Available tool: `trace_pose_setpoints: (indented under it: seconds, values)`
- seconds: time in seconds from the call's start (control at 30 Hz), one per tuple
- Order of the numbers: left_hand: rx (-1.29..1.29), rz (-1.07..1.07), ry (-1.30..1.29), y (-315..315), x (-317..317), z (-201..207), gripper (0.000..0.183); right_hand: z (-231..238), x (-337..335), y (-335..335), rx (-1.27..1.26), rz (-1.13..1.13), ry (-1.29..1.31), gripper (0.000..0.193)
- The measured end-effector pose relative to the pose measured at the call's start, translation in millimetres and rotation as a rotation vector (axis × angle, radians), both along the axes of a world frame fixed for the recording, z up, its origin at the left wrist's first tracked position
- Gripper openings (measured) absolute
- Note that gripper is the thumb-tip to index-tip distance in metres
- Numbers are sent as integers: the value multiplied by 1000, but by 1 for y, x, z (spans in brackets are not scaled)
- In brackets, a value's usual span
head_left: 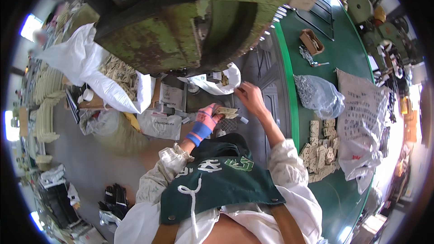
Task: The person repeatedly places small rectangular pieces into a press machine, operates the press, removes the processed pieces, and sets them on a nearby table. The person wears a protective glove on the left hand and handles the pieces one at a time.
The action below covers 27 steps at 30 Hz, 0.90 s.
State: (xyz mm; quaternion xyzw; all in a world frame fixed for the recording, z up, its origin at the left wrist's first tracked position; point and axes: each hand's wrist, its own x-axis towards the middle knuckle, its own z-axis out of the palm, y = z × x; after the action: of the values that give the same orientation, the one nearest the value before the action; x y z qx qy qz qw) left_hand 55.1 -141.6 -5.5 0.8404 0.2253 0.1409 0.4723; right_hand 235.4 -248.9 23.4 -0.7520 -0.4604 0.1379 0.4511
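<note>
My left hand, in a pink glove with a blue cuff, is closed around a few flat beige plates in front of my apron. The plates stick out past its fingers to the right. My bare right hand is farther forward and to the right, fingers bent together beside the rim of a white bag. Whether it pinches the rim or some small part is too small to make out. Yellowish pieces show inside that bag, under the machine.
A worn green machine looms overhead, close in front. To the left, a white sack lies open with many beige pieces. On the green table at right are stacked beige plates, a clear bag of metal parts, a woven sack and a small carton.
</note>
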Motion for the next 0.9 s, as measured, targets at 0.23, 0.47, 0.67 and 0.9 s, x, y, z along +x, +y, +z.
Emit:
trace_pose_setpoints:
  seconds: [0.23, 0.47, 0.67, 0.9]
  values:
    - [-353, 171, 2, 0, -42, -10, 27, -52, 45, 105, -364, 645, -862, 6]
    - [-543, 325, -143, 32, -69, -34, 24, -142, 62, 128, -426, 664, -598, 14]
    - [-625, 331, -140, 50, -80, -19, 26, -85, 58, 120, -121, 677, -785, 21]
    - [-764, 251, -310, 73, -74, -33, 24, -59, 26, 80, 152, 97, 641, 14]
